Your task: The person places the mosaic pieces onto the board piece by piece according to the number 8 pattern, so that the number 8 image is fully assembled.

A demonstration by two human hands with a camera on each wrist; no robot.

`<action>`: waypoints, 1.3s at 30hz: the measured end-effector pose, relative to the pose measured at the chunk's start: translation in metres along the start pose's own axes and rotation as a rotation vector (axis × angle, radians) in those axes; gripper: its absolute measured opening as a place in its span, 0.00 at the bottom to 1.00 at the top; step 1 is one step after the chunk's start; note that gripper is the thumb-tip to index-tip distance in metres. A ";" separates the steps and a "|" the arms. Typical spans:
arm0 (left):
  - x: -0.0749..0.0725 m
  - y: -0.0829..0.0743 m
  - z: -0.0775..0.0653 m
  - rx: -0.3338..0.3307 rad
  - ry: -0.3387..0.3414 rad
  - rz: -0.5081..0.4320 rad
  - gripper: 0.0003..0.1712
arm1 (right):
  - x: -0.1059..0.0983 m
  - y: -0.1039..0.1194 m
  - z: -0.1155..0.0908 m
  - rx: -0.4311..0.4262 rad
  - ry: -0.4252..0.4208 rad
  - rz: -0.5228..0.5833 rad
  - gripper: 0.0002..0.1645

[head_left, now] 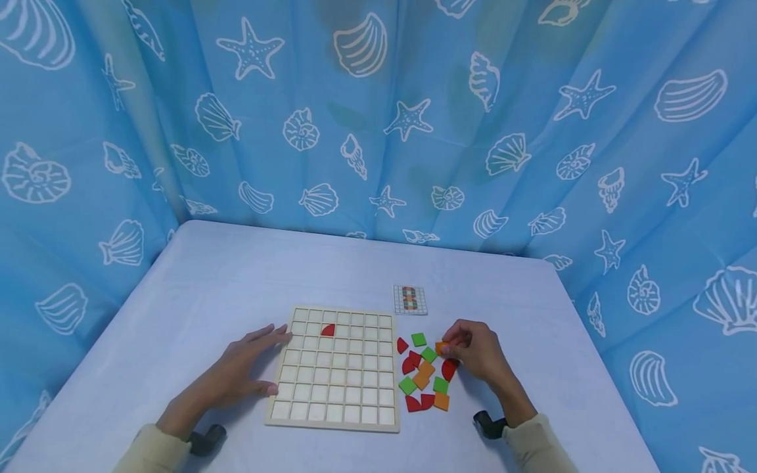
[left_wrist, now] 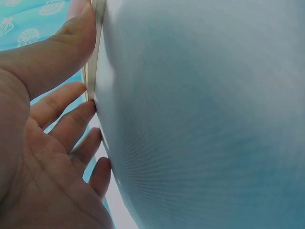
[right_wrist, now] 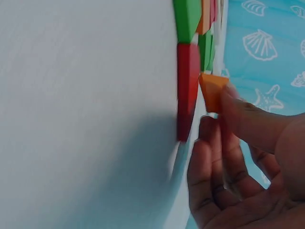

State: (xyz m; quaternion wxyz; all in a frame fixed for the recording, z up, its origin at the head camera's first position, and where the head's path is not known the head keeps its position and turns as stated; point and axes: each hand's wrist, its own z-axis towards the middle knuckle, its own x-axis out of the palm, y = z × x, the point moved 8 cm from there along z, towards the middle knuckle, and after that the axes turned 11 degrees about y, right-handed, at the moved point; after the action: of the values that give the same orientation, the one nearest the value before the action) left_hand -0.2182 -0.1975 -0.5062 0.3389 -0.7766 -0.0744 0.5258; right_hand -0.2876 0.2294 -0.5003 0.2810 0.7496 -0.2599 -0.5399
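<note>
A pale wooden grid board [head_left: 331, 427] lies on the table, with one red quarter-circle tile [head_left: 328, 330] in a cell of its second row. My left hand [head_left: 245, 364] rests at the board's left edge, thumb and fingers spread and touching the rim. Between thumb and fingertips, my right hand [head_left: 478, 351] pinches an orange square tile [right_wrist: 213, 90] at the right side of a loose tile pile. Just under that hand lies a red rounded tile [head_left: 449, 369]. The pile also has green square tiles [head_left: 440, 385] and orange ones [head_left: 441, 401], some overlapping.
A small pattern card [head_left: 410, 299] with a coloured design on a grid lies beyond the pile, beside the board's far right corner. White cloth covers the table [head_left: 236, 263]. A blue curtain [head_left: 378, 164] with shell prints hangs behind and at both sides.
</note>
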 end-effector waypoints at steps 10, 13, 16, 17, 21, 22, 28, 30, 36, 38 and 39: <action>-0.001 0.001 0.000 0.019 -0.012 -0.008 0.56 | 0.016 0.035 0.008 -0.088 -0.050 0.137 0.06; -0.001 0.001 0.000 0.023 -0.019 -0.007 0.56 | 0.025 0.049 0.011 -0.105 -0.045 0.151 0.06; 0.000 0.001 0.000 0.025 -0.020 -0.003 0.56 | 0.036 0.062 0.014 -0.111 -0.029 0.159 0.06; 0.000 0.001 0.000 0.024 -0.021 -0.001 0.56 | 0.040 0.067 0.015 -0.114 -0.021 0.159 0.06; 0.001 0.001 0.000 0.023 -0.023 0.001 0.56 | 0.055 0.084 0.020 -0.142 0.017 0.158 0.06; 0.001 0.001 -0.001 0.023 -0.023 0.002 0.56 | 0.058 0.088 0.022 -0.152 0.024 0.154 0.06; 0.000 0.002 -0.001 0.016 -0.022 -0.002 0.56 | 0.078 0.110 0.031 -0.193 0.067 0.166 0.06; 0.000 0.002 -0.001 0.012 -0.019 -0.005 0.56 | 0.085 0.115 0.034 -0.199 0.083 0.169 0.06; 0.001 0.002 -0.001 0.007 -0.017 0.008 0.56 | 0.103 0.129 0.043 -0.210 0.113 0.122 0.07; 0.001 0.001 0.000 0.002 -0.017 0.018 0.56 | 0.108 0.131 0.046 -0.211 0.120 0.115 0.07; 0.001 0.001 0.000 -0.001 -0.016 0.021 0.57 | 0.110 0.132 0.047 -0.211 0.123 0.112 0.07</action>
State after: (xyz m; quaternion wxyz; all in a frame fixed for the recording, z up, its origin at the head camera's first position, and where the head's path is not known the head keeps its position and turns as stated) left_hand -0.2185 -0.1979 -0.5079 0.3326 -0.7731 -0.0692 0.5357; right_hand -0.3129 0.0533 -0.4931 0.4035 0.7317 -0.2254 -0.5009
